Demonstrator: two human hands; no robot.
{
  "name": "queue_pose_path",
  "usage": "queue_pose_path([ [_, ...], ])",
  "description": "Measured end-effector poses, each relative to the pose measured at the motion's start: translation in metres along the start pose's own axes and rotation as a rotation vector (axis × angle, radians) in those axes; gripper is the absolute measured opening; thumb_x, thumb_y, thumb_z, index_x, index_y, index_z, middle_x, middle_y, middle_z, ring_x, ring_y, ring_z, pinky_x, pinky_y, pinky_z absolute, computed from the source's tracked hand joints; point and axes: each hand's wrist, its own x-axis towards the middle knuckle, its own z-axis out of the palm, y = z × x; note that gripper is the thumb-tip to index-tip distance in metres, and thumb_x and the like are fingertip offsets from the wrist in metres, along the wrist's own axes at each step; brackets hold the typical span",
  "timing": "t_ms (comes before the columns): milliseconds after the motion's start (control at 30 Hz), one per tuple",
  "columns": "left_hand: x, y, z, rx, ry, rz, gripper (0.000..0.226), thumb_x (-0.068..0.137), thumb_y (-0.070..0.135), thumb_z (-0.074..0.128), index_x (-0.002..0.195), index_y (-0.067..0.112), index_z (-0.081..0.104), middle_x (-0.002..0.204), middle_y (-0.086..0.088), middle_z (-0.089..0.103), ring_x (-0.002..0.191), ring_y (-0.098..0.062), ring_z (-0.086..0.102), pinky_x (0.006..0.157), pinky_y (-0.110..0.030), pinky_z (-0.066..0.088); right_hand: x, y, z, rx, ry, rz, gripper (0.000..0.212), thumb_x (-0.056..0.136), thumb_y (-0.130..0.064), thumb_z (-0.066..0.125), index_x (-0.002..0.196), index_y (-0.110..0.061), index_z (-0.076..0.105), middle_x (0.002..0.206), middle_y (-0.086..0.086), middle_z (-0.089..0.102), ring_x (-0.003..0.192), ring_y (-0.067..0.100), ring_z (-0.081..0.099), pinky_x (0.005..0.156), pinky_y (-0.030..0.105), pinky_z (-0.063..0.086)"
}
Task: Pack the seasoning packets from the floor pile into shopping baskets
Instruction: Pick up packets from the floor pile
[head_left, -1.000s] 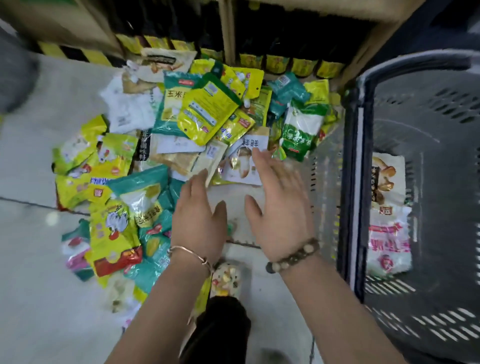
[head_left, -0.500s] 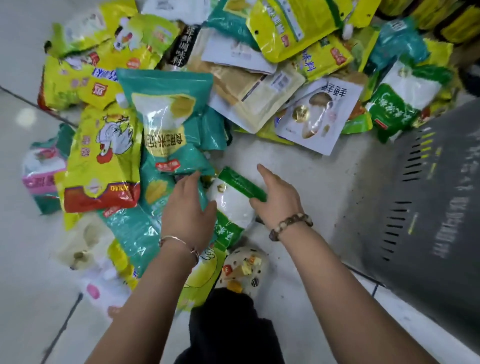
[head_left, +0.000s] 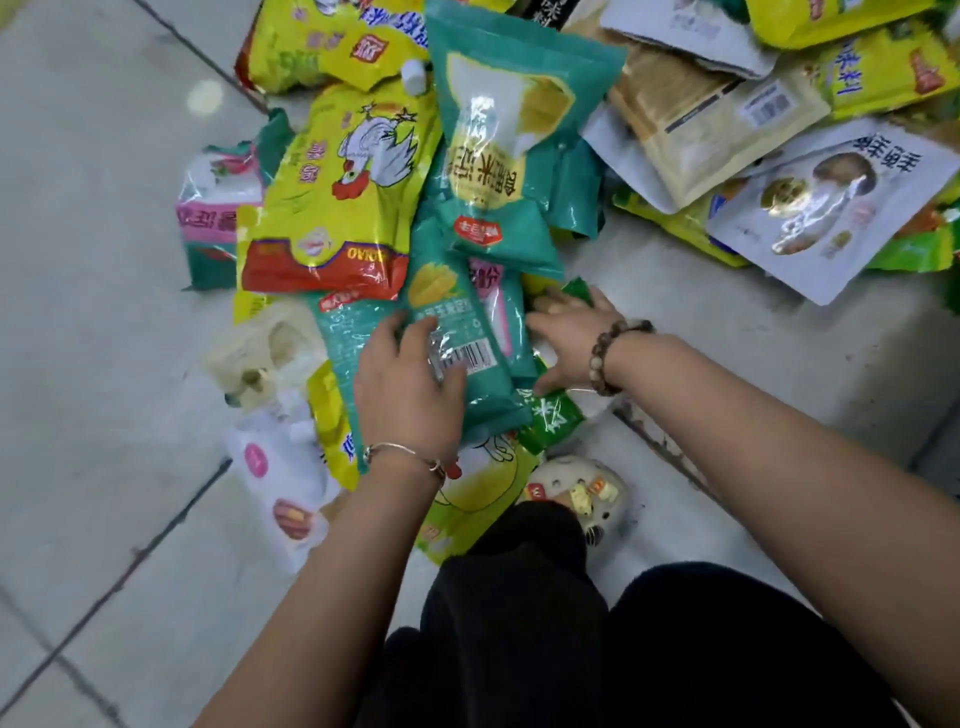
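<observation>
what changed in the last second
Both hands came down into the pile: the left hand grips the teal packets, the right hand presses in at their right edge, over the green packet. The view swung left, losing the basket. The yellow chicken packet lies as before.

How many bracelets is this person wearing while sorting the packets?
2. A thin metal bangle circles the left wrist, behind the left hand holding a teal packet; a beaded bracelet circles the right wrist. Both forearms are bare, so none seems hidden.
</observation>
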Motion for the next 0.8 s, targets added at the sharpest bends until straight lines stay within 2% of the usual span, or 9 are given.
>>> queue_pose_path([
  [67,-0.001,-0.009,-0.002,-0.046,0.105,-0.100,0.052,0.080,0.028,0.069,0.127,0.011,0.055,0.134,-0.016,0.046,0.124,-0.032,0.042,0.100,-0.039,0.033,0.005,-0.001,-0.003,-0.035,-0.006,0.029,0.094,0.065,-0.064,0.070,0.142,-0.026,0.032,0.151,0.001,0.026,0.143,0.023,0.014,0.114,0.052,0.005],
  [167,0.003,-0.016,-0.002,-0.110,0.131,-0.256,0.067,0.078,0.033,0.071,0.136,0.014,0.043,0.143,-0.011,0.032,0.131,-0.030,0.031,0.107,-0.037,0.024,0.004,-0.006,-0.004,-0.149,0.060,0.103,0.096,0.060,-0.070,0.069,0.137,-0.025,0.036,0.145,0.006,0.035,0.137,0.027,0.025,0.113,0.054,0.005],
  [233,0.009,-0.018,-0.003,-0.266,0.167,-0.346,0.078,0.077,0.030,0.073,0.141,0.011,0.034,0.144,-0.014,0.030,0.132,-0.029,0.029,0.107,-0.030,0.019,0.000,-0.006,-0.003,-0.201,0.099,0.157,0.093,0.060,-0.075,0.065,0.134,-0.025,0.039,0.142,0.008,0.040,0.135,0.027,0.028,0.113,0.055,0.003],
  [367,0.025,-0.026,-0.008,-0.434,0.235,-0.481,0.083,0.075,0.030,0.075,0.140,0.006,0.030,0.137,-0.014,0.040,0.125,-0.030,0.039,0.105,-0.035,0.031,-0.005,0.003,-0.002,-0.258,0.095,0.234,0.075,0.065,-0.077,0.058,0.124,-0.030,0.054,0.131,0.003,0.053,0.127,0.024,0.039,0.112,0.050,0.008],
  [467,0.035,-0.030,-0.009,-0.349,0.219,-0.527,0.080,0.072,0.036,0.076,0.135,0.006,0.036,0.131,-0.013,0.045,0.121,-0.031,0.043,0.099,-0.036,0.035,-0.011,0.014,-0.003,-0.205,0.014,0.273,0.055,0.075,-0.070,0.056,0.116,-0.034,0.059,0.116,0.000,0.062,0.113,0.021,0.054,0.103,0.041,0.026],
  [533,0.040,-0.031,-0.007,-0.273,0.204,-0.537,0.079,0.068,0.042,0.076,0.131,0.010,0.041,0.128,-0.011,0.050,0.119,-0.032,0.046,0.098,-0.041,0.037,-0.015,0.022,0.001,-0.153,-0.020,0.290,0.050,0.079,-0.064,0.057,0.109,-0.024,0.062,0.112,0.003,0.064,0.106,0.024,0.058,0.086,0.034,0.038],
  [633,0.041,-0.029,-0.006,-0.131,0.150,-0.517,0.078,0.067,0.051,0.074,0.128,0.014,0.044,0.122,-0.009,0.057,0.118,-0.033,0.048,0.096,-0.044,0.032,-0.024,0.037,0.005,-0.001,-0.037,0.327,0.043,0.083,-0.054,0.060,0.100,-0.015,0.061,0.111,0.009,0.063,0.101,0.027,0.059,0.076,0.030,0.044],
  [733,0.039,-0.025,-0.014,0.037,0.077,-0.457,0.065,0.070,0.057,0.069,0.115,0.014,0.052,0.112,-0.014,0.060,0.116,-0.033,0.046,0.092,-0.042,0.032,-0.043,0.053,0.000,0.176,-0.035,0.388,0.045,0.086,-0.045,0.060,0.119,-0.016,0.061,0.116,0.010,0.061,0.103,0.027,0.056,0.080,0.028,0.044],
  [800,0.038,-0.022,-0.017,0.200,0.000,-0.399,0.063,0.074,0.062,0.064,0.110,0.011,0.054,0.109,-0.018,0.061,0.115,-0.034,0.045,0.090,-0.041,0.034,-0.055,0.065,-0.001,0.339,-0.005,0.424,0.037,0.086,-0.039,0.063,0.113,-0.014,0.066,0.104,0.010,0.062,0.094,0.025,0.055,0.071,0.025,0.039],
])
